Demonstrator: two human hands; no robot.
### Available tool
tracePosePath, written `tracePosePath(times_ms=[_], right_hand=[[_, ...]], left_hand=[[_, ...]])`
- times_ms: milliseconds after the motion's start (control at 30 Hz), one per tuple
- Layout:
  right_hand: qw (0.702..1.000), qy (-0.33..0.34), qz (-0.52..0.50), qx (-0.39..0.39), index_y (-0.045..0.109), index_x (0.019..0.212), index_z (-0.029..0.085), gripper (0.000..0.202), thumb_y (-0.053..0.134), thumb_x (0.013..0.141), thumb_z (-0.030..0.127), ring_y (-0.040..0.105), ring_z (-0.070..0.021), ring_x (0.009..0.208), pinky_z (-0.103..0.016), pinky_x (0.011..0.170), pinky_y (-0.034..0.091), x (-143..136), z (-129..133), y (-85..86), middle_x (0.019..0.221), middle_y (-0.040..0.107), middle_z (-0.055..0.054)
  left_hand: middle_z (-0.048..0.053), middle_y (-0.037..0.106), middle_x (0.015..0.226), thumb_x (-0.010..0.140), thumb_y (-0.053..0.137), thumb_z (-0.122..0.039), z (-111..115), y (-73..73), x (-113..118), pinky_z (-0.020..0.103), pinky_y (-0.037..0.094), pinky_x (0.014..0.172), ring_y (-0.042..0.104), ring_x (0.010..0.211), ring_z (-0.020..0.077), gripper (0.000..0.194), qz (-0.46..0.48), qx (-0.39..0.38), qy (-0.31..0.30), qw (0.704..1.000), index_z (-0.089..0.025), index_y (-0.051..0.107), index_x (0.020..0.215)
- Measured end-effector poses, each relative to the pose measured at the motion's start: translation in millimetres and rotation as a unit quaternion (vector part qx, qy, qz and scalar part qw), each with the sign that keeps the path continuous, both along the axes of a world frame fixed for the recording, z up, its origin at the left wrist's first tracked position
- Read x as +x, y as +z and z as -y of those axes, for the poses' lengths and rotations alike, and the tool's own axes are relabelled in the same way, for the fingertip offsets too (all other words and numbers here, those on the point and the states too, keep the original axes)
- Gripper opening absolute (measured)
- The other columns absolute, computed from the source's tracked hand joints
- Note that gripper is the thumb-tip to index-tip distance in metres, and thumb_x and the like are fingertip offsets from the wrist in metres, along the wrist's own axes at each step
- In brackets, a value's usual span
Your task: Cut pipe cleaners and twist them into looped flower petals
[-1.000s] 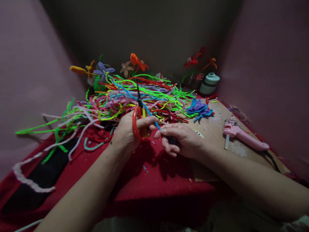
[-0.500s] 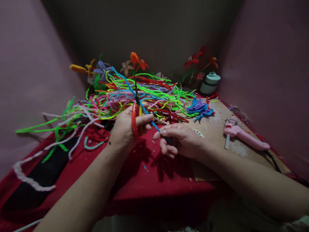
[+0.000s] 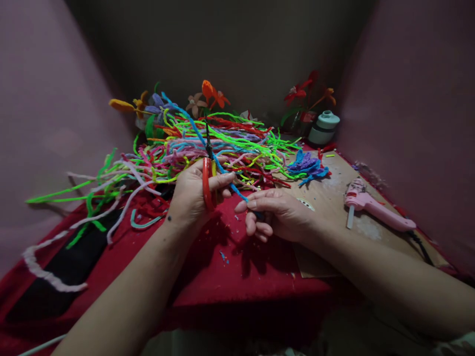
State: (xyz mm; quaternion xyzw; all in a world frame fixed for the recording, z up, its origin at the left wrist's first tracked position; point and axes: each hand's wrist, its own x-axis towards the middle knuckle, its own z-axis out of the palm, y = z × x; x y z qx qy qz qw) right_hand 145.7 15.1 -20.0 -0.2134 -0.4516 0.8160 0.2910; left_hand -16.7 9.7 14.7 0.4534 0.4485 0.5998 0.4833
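My left hand (image 3: 196,190) is closed around red-handled scissors (image 3: 208,183), their dark blades pointing up and away from me. A blue pipe cleaner (image 3: 193,123) runs slantwise past the blades and under my left thumb. Its near end is pinched between the thumb and finger of my right hand (image 3: 269,210), whose other fingers are curled. Behind both hands lies a heap of pipe cleaners (image 3: 230,138) in green, pink, red, yellow and purple. Whether the blades touch the blue one, I cannot tell.
A pink glue gun (image 3: 374,205) lies on a brown board (image 3: 345,173) at the right, near a blue and purple pipe-cleaner flower (image 3: 306,165). A light-green bottle (image 3: 324,128) stands behind. Small scraps dot the red cloth (image 3: 208,277). At the left is a black strip (image 3: 63,272).
The far end of the blue pipe cleaner has swung slightly up and to the left. Both hands keep nearly the same place and grip.
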Motion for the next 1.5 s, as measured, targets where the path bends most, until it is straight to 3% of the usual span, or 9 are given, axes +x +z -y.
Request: tracePosePath(times_ms=[300,467,767,933,1067,1167,1267,1367,1500], right_hand=[[0.997,-0.069,0.026,0.005,0.054,0.075,0.014,0.014,0.064,0.072,0.024,0.043,-0.0061,0.033,-0.02,0.037,0.042,-1.5,-0.3,-3.4,0.056,0.066,-0.003],[0.994,-0.105,0.028,0.031,0.059,0.076,0.013,0.013,0.067,0.071,0.022,0.049,-0.0056,0.039,-0.018,0.041,0.042,-1.2,0.0,-4.3,0.063,0.067,-0.002],[0.992,-0.094,-0.018,0.077,0.067,0.077,0.013,0.007,0.067,0.073,0.019,0.054,-0.0058,0.047,-0.019,0.049,0.043,0.7,3.5,-2.4,0.064,0.067,-0.002],[0.991,-0.1,-0.045,0.08,0.068,0.079,0.016,0.007,0.067,0.073,0.018,0.055,-0.0066,0.049,-0.02,0.049,0.043,0.4,4.6,-0.7,0.068,0.067,-0.001],[0.991,-0.097,-0.043,0.079,0.068,0.079,0.015,0.007,0.065,0.075,0.018,0.054,-0.0061,0.048,-0.019,0.047,0.042,0.3,5.2,0.7,0.066,0.066,-0.001],[0.987,-0.128,-0.056,0.076,0.066,0.078,0.015,0.005,0.065,0.074,0.018,0.054,-0.0068,0.046,-0.019,0.045,0.042,0.5,3.5,2.3,0.062,0.066,0.0],[0.979,-0.171,-0.078,0.075,0.066,0.076,0.016,0.005,0.065,0.072,0.018,0.053,-0.0065,0.043,-0.019,0.044,0.042,1.2,-0.1,5.9,0.059,0.065,0.001],[0.97,-0.215,-0.093,0.07,0.065,0.074,0.015,0.005,0.066,0.069,0.018,0.053,-0.0067,0.043,-0.018,0.042,0.042,2.9,-3.7,11.3,0.058,0.065,0.001],[0.963,-0.245,-0.094,0.058,0.063,0.072,0.015,0.005,0.065,0.069,0.017,0.052,-0.0066,0.041,-0.019,0.041,0.041,6.2,-6.6,17.5,0.058,0.065,0.001]], left_hand=[[-0.004,0.057,0.056,0.058,0.074,-0.018,-0.3,-1.4,-2.1,0.015,0.041,0.04,0.052,0.041,0.0056,0.023,-0.013,0.015,0.008,1.0,-0.015,0.057,0.072],[-0.005,0.055,0.053,0.058,0.075,-0.021,-2.7,-5.3,-3.3,0.015,0.041,0.039,0.052,0.041,0.0066,0.024,-0.016,0.011,0.013,1.0,-0.016,0.055,0.072],[-0.005,0.056,0.05,0.055,0.077,-0.019,-2.1,-6.2,1.0,0.015,0.037,0.034,0.051,0.037,0.0076,0.028,-0.011,-0.032,-0.01,0.999,-0.017,0.055,0.072],[-0.006,0.054,0.051,0.054,0.078,-0.023,-3.3,-10.1,1.3,0.017,0.041,0.037,0.053,0.04,0.0087,0.033,-0.006,-0.057,-0.059,0.997,-0.019,0.056,0.078],[-0.004,0.054,0.049,0.06,0.074,-0.03,-3.1,-9.0,0.1,0.016,0.038,0.035,0.05,0.037,0.008,0.027,-0.061,-0.08,-0.081,0.992,-0.017,0.052,0.07],[-0.004,0.053,0.046,0.065,0.07,-0.036,-3.0,-3.7,-4.2,0.017,0.031,0.03,0.046,0.032,0.0085,0.027,-0.156,-0.065,-0.017,0.985,-0.016,0.054,0.073],[-0.005,0.05,0.044,0.069,0.065,-0.04,-3.4,0.1,-11.0,0.019,0.029,0.03,0.042,0.03,0.0085,0.028,-0.253,-0.029,0.041,0.966,-0.015,0.056,0.079],[-0.003,0.056,0.057,0.073,0.062,-0.034,-4.6,-3.3,-17.7,0.019,0.039,0.041,0.05,0.043,0.0096,0.027,-0.362,0.087,0.065,0.926,-0.016,0.057,0.092],[0.005,0.065,0.097,0.077,0.054,-0.02,-6.8,-13.2,-21.7,0.026,0.048,0.075,0.061,0.083,0.0159,0.039,-0.546,0.264,0.039,0.794,-0.019,0.051,0.116]])
